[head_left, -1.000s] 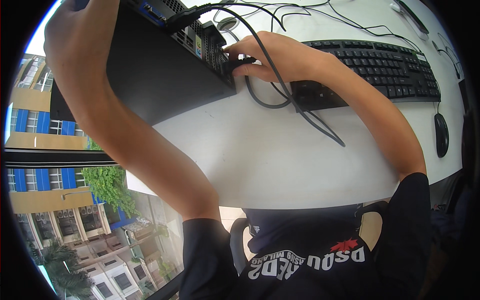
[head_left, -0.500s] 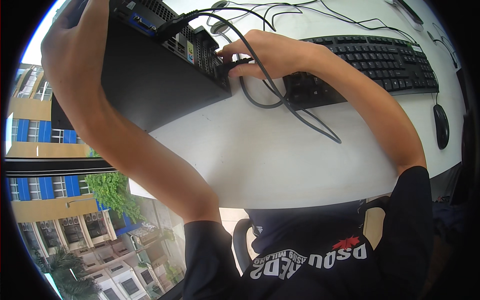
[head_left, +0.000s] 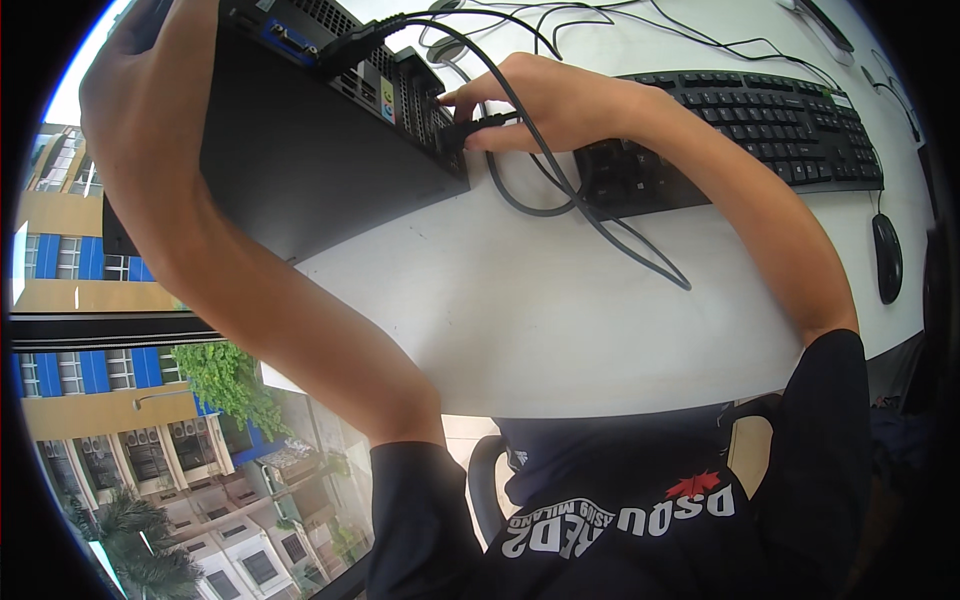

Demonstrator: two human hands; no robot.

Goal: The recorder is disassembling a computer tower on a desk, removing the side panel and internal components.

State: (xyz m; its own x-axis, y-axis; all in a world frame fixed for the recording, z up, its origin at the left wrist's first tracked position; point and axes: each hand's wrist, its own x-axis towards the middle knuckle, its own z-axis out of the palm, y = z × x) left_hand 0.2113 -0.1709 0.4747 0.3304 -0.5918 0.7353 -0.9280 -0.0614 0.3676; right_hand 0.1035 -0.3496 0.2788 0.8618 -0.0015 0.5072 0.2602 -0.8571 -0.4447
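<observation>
A black desktop computer tower (head_left: 300, 160) lies at the upper left, its port side facing right. A black cable plug with a blue port beside it, a video plug (head_left: 350, 48), sits in that side. Nearer me, a black power plug (head_left: 480, 126) is at the tower's near right corner. My right hand (head_left: 540, 105) is closed around this plug, thumb below and index finger above, the fingertips close to the tower. My left hand (head_left: 150, 50) rests at the tower's far left side; its fingers are hidden.
A black keyboard (head_left: 750, 130) lies right of the tower, partly under my right forearm. A black mouse (head_left: 886, 258) is at the far right. Looped cable (head_left: 640, 258) hangs over the white table (head_left: 560, 330). More thin cables run along the back. A window (head_left: 110, 330) is on the left.
The whole view has shifted slightly, with the tower and keyboard a little further right. Both hands stay at the tower; the right hand remains at the power plug.
</observation>
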